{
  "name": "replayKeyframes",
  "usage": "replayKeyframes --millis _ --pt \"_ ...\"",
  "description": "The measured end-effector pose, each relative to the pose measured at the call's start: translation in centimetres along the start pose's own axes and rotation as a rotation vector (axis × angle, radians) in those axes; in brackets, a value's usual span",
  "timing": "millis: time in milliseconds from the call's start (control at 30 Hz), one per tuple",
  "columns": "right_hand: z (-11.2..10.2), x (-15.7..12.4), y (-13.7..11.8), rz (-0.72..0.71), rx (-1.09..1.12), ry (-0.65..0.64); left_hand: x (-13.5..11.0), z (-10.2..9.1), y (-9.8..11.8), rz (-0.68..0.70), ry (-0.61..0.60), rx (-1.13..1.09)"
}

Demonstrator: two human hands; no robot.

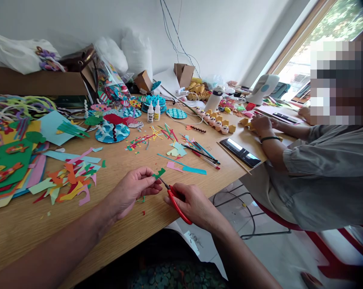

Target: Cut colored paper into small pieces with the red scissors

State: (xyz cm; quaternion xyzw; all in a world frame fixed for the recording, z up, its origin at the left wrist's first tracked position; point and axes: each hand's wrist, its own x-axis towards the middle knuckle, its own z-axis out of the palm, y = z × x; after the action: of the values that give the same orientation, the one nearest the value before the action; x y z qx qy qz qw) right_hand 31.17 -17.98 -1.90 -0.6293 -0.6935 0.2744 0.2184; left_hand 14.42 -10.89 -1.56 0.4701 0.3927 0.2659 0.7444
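Between the thumb and fingers of my left hand (pixel 136 190) is a small green paper piece (pixel 160 173) with a jagged edge. My right hand (pixel 196 204) grips red-handled scissors (pixel 178 206), whose blades reach up to the green paper. Both hands are held over the front edge of the wooden table (pixel 115 245). Tiny green and red scraps lie on the tabletop just below them. Colourful paper offcuts (pixel 69 180) are heaped to the left of my left hand. Blue and pink strips (pixel 194 170) lie beyond my hands.
Pencils (pixel 203 154), a phone (pixel 240 152) and a wooden stick lie ahead to the right. Two glue bottles (pixel 154 112) stand behind a blue-and-white paper craft (pixel 112 132). Green sheets with paper fish (pixel 11 166) are at left. A person in a grey shirt (pixel 334 160) sits at right, handling yellow pieces.
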Motion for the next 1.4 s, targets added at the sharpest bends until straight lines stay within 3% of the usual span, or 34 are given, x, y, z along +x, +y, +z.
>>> replayKeyframes --millis 733,1000,1233,1400 --pt "0.6 -0.1 1.0 -0.015 0.055 0.004 0.1 0.7 0.0 -0.001 -0.014 -0.025" --pt "0.3 -0.3 0.8 0.014 0.136 -0.044 0.0 -0.3 -0.1 0.022 0.074 0.132" --pt "0.4 1.9 -1.4 -0.079 0.482 0.116 -1.3 -1.4 0.2 0.106 0.076 0.302" --pt "1.5 3.7 -3.3 -0.14 0.523 0.1 -2.9 -1.7 0.5 0.194 0.14 0.274"
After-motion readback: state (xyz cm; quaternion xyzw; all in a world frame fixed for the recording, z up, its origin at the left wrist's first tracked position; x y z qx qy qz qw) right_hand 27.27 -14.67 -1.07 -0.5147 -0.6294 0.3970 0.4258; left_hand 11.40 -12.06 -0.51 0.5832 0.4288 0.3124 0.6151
